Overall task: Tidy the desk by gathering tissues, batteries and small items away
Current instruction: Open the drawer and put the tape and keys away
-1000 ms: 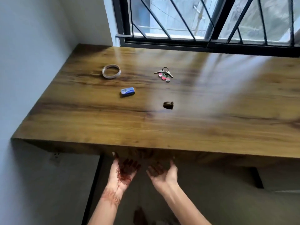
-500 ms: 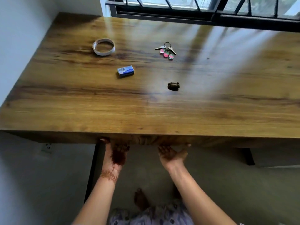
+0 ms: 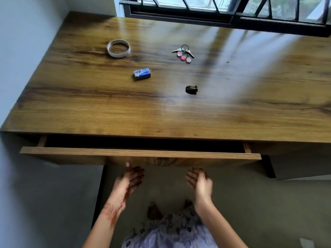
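On the wooden desk point(image 3: 250, 104) lie a roll of tape point(image 3: 118, 48), a bunch of keys with pink tags point(image 3: 183, 53), a small blue box point(image 3: 141, 73) and a small dark rounded object point(image 3: 191, 89). The desk drawer point(image 3: 139, 153) stands pulled out a short way, its inside dark. My left hand point(image 3: 131, 179) is palm up just under the drawer front, fingertips at its lower edge. Slightly below the front, my right hand point(image 3: 199, 182) has loosely bent fingers. Neither hand holds anything.
A barred window point(image 3: 223, 9) runs along the desk's far edge. A white wall point(image 3: 23, 51) closes off the left side. Below the drawer are a black desk leg point(image 3: 100, 190), the floor and my patterned clothing point(image 3: 170, 231).
The drawer has come out from under the desktop; it was flush before. Both hands moved back toward me from the desk's underside. The view tilted further down.
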